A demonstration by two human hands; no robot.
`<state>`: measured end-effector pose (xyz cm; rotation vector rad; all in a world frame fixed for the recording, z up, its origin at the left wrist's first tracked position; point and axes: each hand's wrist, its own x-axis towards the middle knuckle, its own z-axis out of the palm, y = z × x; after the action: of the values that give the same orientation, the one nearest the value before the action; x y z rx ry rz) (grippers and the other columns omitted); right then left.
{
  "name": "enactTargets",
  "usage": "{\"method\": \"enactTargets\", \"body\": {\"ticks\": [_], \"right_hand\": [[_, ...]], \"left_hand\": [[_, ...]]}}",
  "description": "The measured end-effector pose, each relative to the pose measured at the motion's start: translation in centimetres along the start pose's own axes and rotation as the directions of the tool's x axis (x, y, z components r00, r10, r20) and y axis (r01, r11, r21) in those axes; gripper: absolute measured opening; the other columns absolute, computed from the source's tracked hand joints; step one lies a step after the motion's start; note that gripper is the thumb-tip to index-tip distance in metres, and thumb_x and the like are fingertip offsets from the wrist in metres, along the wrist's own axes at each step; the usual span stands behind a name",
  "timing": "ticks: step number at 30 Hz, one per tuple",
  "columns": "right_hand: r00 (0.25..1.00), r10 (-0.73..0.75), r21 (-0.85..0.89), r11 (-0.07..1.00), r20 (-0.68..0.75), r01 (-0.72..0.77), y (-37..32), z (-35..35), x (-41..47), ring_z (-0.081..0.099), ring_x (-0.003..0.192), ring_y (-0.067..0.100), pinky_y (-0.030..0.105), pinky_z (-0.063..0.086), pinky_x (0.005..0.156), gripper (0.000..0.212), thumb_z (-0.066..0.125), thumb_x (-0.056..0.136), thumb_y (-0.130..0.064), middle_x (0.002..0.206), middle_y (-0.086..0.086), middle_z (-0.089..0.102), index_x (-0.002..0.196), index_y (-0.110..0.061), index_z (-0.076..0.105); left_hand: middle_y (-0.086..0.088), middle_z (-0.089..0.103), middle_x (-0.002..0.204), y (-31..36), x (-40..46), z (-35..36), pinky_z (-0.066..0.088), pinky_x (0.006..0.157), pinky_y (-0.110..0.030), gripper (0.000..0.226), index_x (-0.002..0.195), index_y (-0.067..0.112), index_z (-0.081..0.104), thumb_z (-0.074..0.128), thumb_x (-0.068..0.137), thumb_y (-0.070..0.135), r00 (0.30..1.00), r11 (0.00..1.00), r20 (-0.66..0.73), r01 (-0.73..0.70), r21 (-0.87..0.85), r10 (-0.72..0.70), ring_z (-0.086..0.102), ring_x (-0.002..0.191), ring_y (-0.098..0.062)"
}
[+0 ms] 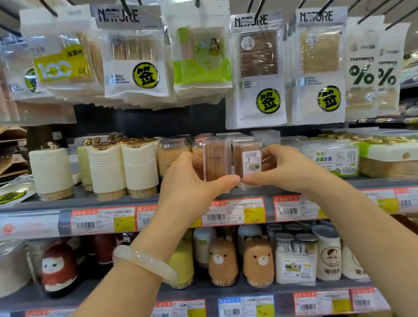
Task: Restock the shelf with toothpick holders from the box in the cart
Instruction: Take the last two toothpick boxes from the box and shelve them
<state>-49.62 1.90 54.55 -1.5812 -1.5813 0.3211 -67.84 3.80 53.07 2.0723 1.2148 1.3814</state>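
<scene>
Toothpick holders, two clear boxes point(214, 161) and point(249, 161), stand upright side by side at the shelf point(58, 204) front edge. Both forearms reach up; left hand point(192, 181) grips the left box, right hand point(288, 169) pinches the labelled one, thumbs nearly touching underneath.

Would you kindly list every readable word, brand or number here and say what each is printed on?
"NATURE": hanging toothpick packets.
"签": green round stickers on them.
"TOOTHPICK" and "%": right-hand packets.
"100" (mirrored) and "400": yellow-label packet.
Shelf price tags and the held clear holder's label: too blurred.
</scene>
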Motion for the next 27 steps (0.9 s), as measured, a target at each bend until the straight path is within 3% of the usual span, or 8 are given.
{"method": "enactTargets", "body": {"ticks": [3,6,9,13,16,19,22,27], "right_hand": [[1.0,0.0,-0.034,0.999,0.0,0.0,-0.1,0.0,0.1,0.061,0.079,0.004,0.02,0.045,0.063,0.037,0.077,0.075,-0.031,0.088,-0.008,0.066,0.106,-0.019,0.06],[0.996,-0.005,-0.202,0.979,-0.089,-0.013,0.1,0.6,0.5,0.061,0.087,0.013,0.035,0.052,0.079,0.025,0.076,0.074,-0.042,0.086,-0.009,0.064,0.086,-0.028,0.059],[0.987,-0.022,-0.311,0.95,-0.162,-0.03,0.2,1.2,0.7,0.06,0.088,0.017,0.042,0.052,0.082,0.034,0.075,0.07,-0.05,0.082,-0.009,0.062,0.087,-0.025,0.059],[0.983,-0.049,-0.074,0.997,-0.175,0.037,0.7,0.4,0.2,0.059,0.083,0.01,0.025,0.048,0.07,0.032,0.077,0.076,-0.032,0.086,-0.005,0.062,0.098,-0.022,0.055],[0.937,-0.149,0.203,0.954,-0.316,0.221,0.8,-0.1,-0.8,0.058,0.077,0.008,0.014,0.048,0.064,0.014,0.071,0.082,-0.017,0.084,-0.001,0.063,0.09,-0.02,0.06],[0.937,-0.253,0.202,0.931,-0.239,0.303,0.7,0.0,-1.6,0.061,0.075,0.005,0.017,0.05,0.07,0.008,0.07,0.081,-0.029,0.083,-0.003,0.068,0.086,-0.025,0.065],[0.946,-0.285,0.187,0.932,-0.153,0.311,0.2,0.1,-2.0,0.058,0.07,-0.003,0.011,0.047,0.065,0.032,0.068,0.066,-0.048,0.082,-0.005,0.067,0.089,-0.026,0.065],[0.951,-0.228,0.188,0.945,-0.208,0.267,0.2,0.3,-1.1,0.059,0.067,-0.004,0.011,0.048,0.061,0.028,0.078,0.071,-0.033,0.08,-0.008,0.064,0.089,-0.029,0.057]], "left_hand": [[0.016,0.06,0.09,-0.1,-0.1,-0.1,0.05,0.073,-0.022,0.041,0.093,0.031,0.05,0.08,0.066,0.042,0.999,0.998,0.025,-0.022,-0.055,0.023,0.059,0.083,-0.001],[0.016,0.062,0.089,0.0,-0.3,-0.1,0.051,0.071,-0.019,0.038,0.097,0.03,0.056,0.079,0.068,0.039,0.997,0.995,0.03,-0.063,-0.073,0.065,0.06,0.083,0.0],[0.017,0.063,0.092,-0.1,-0.3,-0.2,0.049,0.071,-0.017,0.038,0.103,0.026,0.062,0.077,0.071,0.038,0.995,0.993,0.027,-0.097,-0.064,0.099,0.059,0.085,-0.001],[0.012,0.065,0.102,-0.5,-0.1,-0.6,0.051,0.082,-0.024,0.042,0.114,0.023,0.063,0.075,0.075,0.036,0.992,0.993,0.073,-0.094,-0.071,0.099,0.06,0.094,-0.006],[0.013,0.065,0.101,-0.5,0.0,-0.6,0.053,0.086,-0.029,0.037,0.11,0.025,0.063,0.075,0.076,0.033,0.99,0.989,0.1,-0.088,-0.116,0.1,0.062,0.094,-0.006],[0.013,0.066,0.097,-0.1,0.4,-0.1,0.053,0.083,-0.027,0.032,0.105,0.027,0.062,0.076,0.076,0.029,0.988,0.985,0.114,-0.09,-0.149,0.108,0.062,0.09,-0.004],[0.013,0.064,0.093,0.8,0.7,1.2,0.05,0.073,-0.018,0.033,0.105,0.024,0.062,0.077,0.075,0.03,0.986,0.986,0.083,-0.134,-0.096,0.143,0.059,0.085,0.0],[0.011,0.059,0.081,2.2,0.5,3.8,0.051,0.067,-0.03,0.038,0.085,0.026,0.049,0.08,0.067,0.041,0.988,0.989,-0.053,-0.146,0.022,0.147,0.056,0.075,-0.004]]}}
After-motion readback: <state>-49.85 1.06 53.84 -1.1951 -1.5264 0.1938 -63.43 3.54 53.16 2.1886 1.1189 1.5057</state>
